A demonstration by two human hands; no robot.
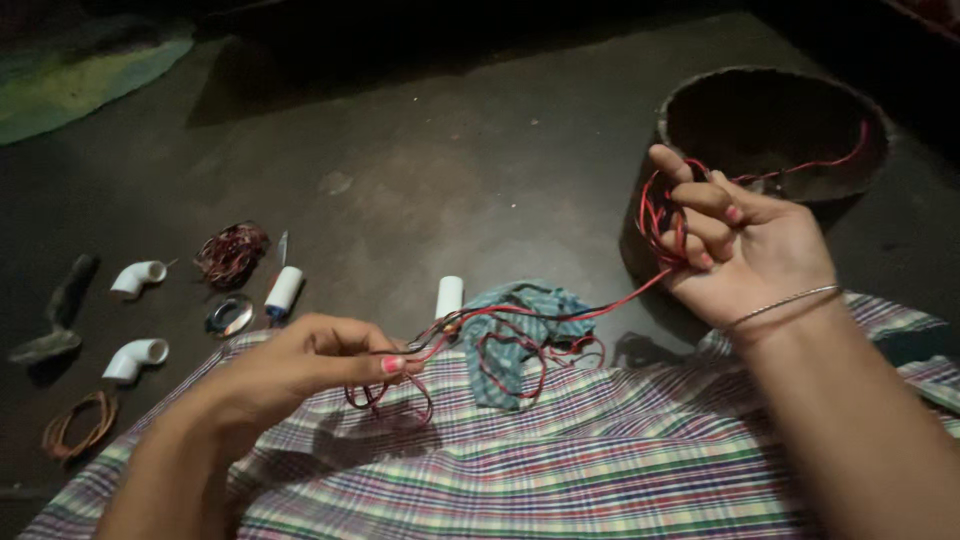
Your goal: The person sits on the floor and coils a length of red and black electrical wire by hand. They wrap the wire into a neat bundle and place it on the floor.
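Over lap: winding red-black wire (560, 318) onto my right hand (745, 250).
L hand (320, 358) fingers pinched shut on wire near the tangle; R fingers curled, clamping loops. I keep the span taut, feed slack slowly, avoid snagging the blue cloth (520, 335).

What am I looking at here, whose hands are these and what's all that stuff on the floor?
There is one picture, taken by a camera worn on a person's head, looking down at their own two bare hands above a checked cloth over their lap.

The right hand is raised, with red and black wire looped around its fingers. The left hand pinches the same wire lower down, and tangled loops hang between them.

On the dark floor lie two white pipe elbows, a small bundle of reddish wire, a white cylinder, a coil of orange wire and a crumpled blue-green cloth. A round dark basket stands behind the right hand.
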